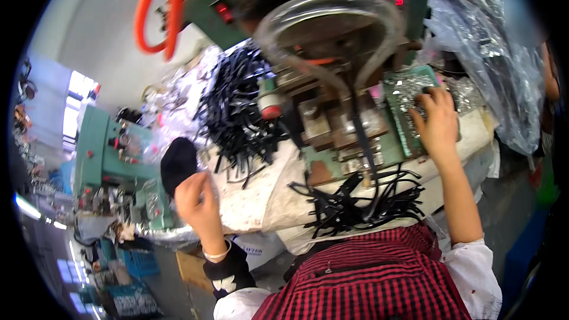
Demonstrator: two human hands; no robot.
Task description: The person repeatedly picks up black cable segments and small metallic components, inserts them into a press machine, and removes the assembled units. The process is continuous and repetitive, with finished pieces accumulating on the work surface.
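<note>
My right hand (439,124) reaches over a green tray (403,136) filled with small shiny metal pieces (404,90). Its fingers are bent but apart, with the tips among the pieces. On the left, my left hand (198,204) is closed beside a dark rounded piece (179,165) that looks like fabric; whether it grips that piece or something else is hidden. Between my hands stands a green press machine (341,124) with metal blocks at its base. Black strips (361,198) lie in a loose bundle at the table's front edge, close to my apron.
A large heap of black strips (240,101) lies left of the machine. A clear thick hose (332,0) loops in front of it, and an orange hose (142,18) hangs at upper left. Plastic sheeting (492,65) drapes at right. Another green machine (95,148) stands at far left.
</note>
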